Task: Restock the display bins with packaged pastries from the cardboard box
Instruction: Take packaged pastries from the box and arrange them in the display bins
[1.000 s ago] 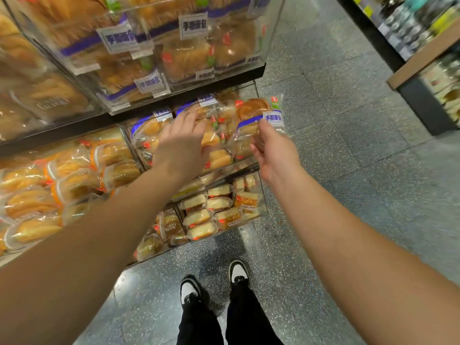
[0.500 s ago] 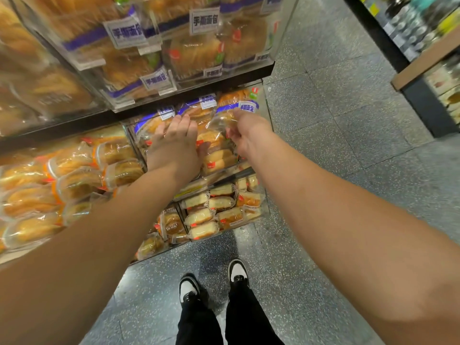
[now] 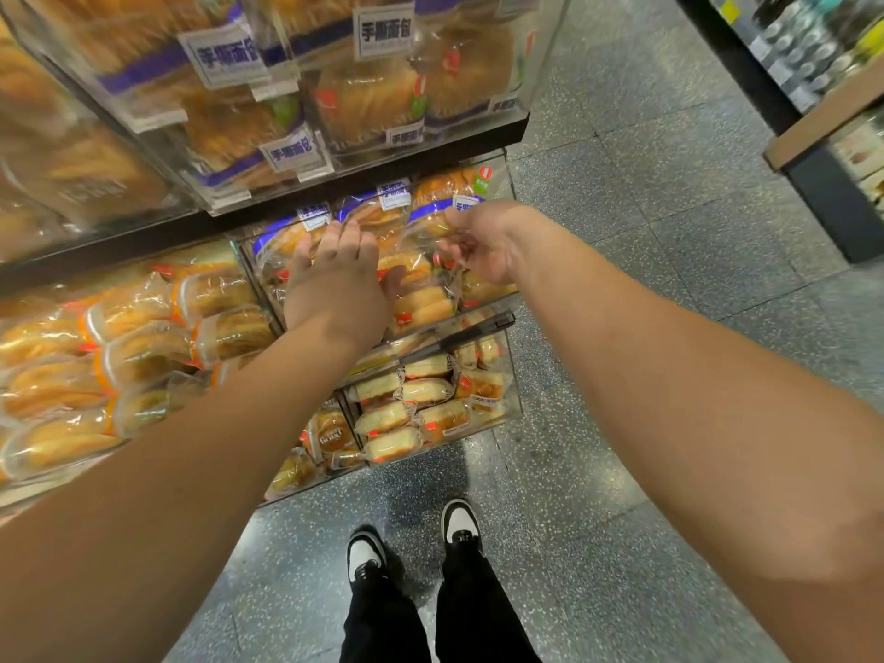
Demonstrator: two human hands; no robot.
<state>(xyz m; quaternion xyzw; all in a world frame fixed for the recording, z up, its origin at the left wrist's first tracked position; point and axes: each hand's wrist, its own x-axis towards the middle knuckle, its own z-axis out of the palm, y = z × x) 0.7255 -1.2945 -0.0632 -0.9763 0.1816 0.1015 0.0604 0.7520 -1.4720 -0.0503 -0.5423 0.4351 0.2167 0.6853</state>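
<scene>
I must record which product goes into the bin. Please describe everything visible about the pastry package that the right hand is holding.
The pastry package is a clear, crinkled plastic bag with a blue band and a white label along its top edge. Golden-brown bread shows through it. The right hand pinches its right side with curled fingers, holding it over the middle display bin, above other wrapped pastries. The left hand lies flat beside it with straight fingers, on neighbouring packages. The label text is too blurred to read.

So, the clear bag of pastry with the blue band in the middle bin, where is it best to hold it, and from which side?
Probably by its loose lower-right end, coming from the right. The blue-banded bag lies tilted on the other packs in the bin, and that end is free film. The right hand already pinches there, while the left hand lies flat on neighbouring packs.
</scene>
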